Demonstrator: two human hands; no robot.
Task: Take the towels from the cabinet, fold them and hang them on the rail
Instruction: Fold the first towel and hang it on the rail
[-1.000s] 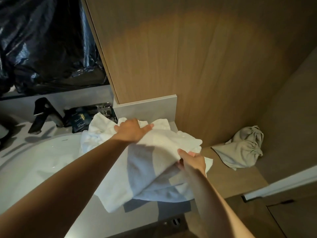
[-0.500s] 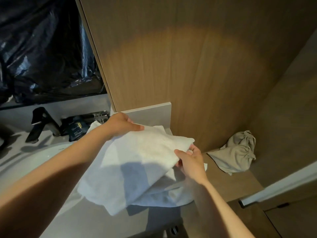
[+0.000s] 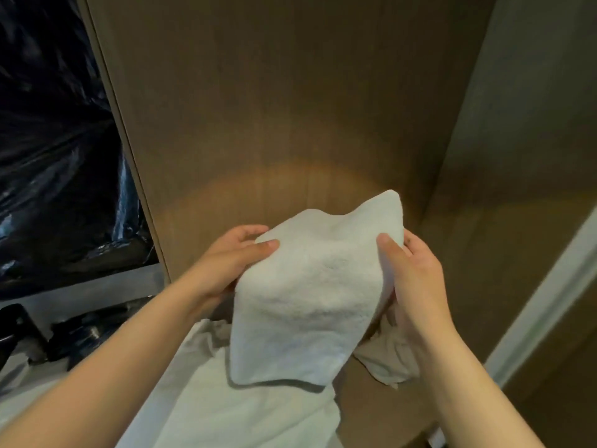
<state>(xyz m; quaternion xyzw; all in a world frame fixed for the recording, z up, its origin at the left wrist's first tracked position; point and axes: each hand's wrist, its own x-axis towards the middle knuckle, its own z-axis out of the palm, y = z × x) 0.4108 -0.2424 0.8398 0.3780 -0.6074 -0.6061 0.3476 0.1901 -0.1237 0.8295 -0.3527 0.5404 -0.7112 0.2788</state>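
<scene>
Towel [image 3: 310, 286], white and thick, is held up in the air between both hands in front of a brown wooden panel [image 3: 274, 108]. It is folded over, with its fold on top and its loose lower edge hanging down toward the person.

The left hand [image 3: 226, 263] grips the towel's left side: the thumb lies on the front face near the top corner and the fingers are curled round behind the cloth. The right hand [image 3: 416, 279] grips the right side in the same way, thumb pressed on the front and fingers hidden behind. Both forearms reach up from the bottom of the view.

Under the held towel lies more white cloth [image 3: 232, 409], spread loosely and creased, running down toward the lower edge. A crumpled white piece [image 3: 387, 360] shows below the right wrist; whether it belongs to the held towel or to the cloth beneath cannot be told.

To the left of the panel hangs shiny black plastic sheeting [image 3: 58, 156]. Below it, dark objects [image 3: 84, 334] stand on the desk, too dim to make out.
</scene>
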